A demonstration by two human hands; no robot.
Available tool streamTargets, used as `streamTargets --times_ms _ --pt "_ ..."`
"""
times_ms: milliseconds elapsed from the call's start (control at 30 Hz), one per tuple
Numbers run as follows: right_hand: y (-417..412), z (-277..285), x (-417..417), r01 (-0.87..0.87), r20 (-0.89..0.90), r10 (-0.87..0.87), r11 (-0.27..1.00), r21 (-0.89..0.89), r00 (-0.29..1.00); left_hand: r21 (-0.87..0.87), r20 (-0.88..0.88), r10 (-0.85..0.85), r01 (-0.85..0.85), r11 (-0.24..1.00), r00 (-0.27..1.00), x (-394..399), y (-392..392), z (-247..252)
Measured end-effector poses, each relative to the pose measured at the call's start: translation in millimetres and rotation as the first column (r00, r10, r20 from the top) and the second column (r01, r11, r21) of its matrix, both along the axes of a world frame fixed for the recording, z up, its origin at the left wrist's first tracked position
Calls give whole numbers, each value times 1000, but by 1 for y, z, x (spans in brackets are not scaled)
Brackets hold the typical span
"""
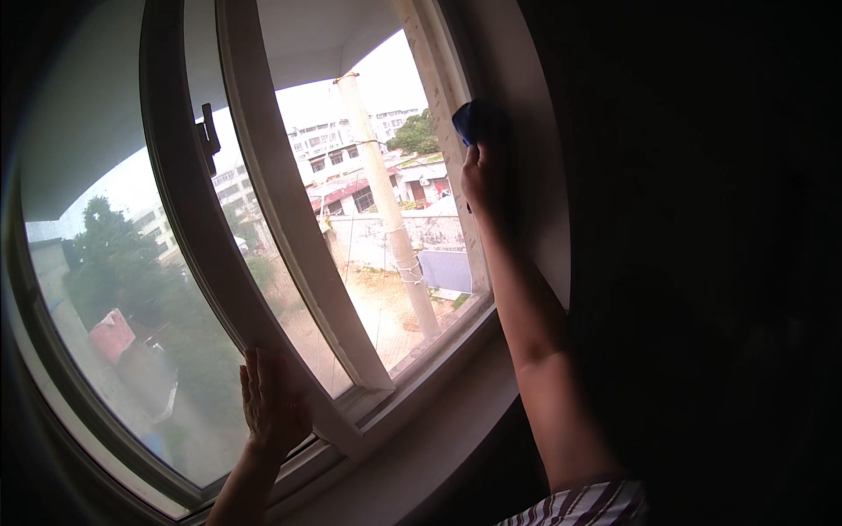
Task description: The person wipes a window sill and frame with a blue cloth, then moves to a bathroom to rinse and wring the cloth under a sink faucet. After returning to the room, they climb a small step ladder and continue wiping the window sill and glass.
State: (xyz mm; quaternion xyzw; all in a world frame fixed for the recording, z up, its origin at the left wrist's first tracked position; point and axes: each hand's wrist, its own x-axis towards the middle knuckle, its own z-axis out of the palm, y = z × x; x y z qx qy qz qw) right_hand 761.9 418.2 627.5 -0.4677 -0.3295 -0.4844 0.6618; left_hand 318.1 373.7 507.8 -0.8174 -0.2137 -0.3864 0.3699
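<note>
A sliding window with pale frames fills the left and middle of the view. My left hand (pixel 273 401) lies with its fingers together against the lower part of a sash's upright frame (pixel 230 289), holding nothing. Farther up on the right, my right hand (pixel 481 174) grips a dark blue cloth (pixel 470 121) at the right jamb (pixel 437 85) of the window. Part of the cloth and the fingers of that hand are lost in shadow. A dark latch (pixel 209 139) sits on the sash frame above my left hand.
The window track (pixel 427 358) and pale sill (pixel 421 421) run below the opening. A second upright sash frame (pixel 296 197) stands between my hands. Beyond the window are a concrete pole (pixel 388 197), buildings and trees. The right side is very dark.
</note>
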Motion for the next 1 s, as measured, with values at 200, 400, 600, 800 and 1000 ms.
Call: streamTargets --times_ms 200,400,600,800,1000 --pt "-19 37 -131 -337 427 356 933 -122 831 -19 -5 12 -12 1000 1000 10 9 -12" --pt "-71 2 -150 -281 540 285 955 -91 792 -37 31 15 -14 999 999 0 5 -8" --pt "-66 71 -152 -464 160 460 886 -13 873 -101 30 34 -31 994 999 6 6 -10" --pt "-59 123 -171 -231 400 59 888 398 915 -53 47 -49 51 997 998 17 5 -12" --pt "-69 155 -228 -344 446 149 851 396 882 -59 18 -3 4 998 1000 8 -1 -6"
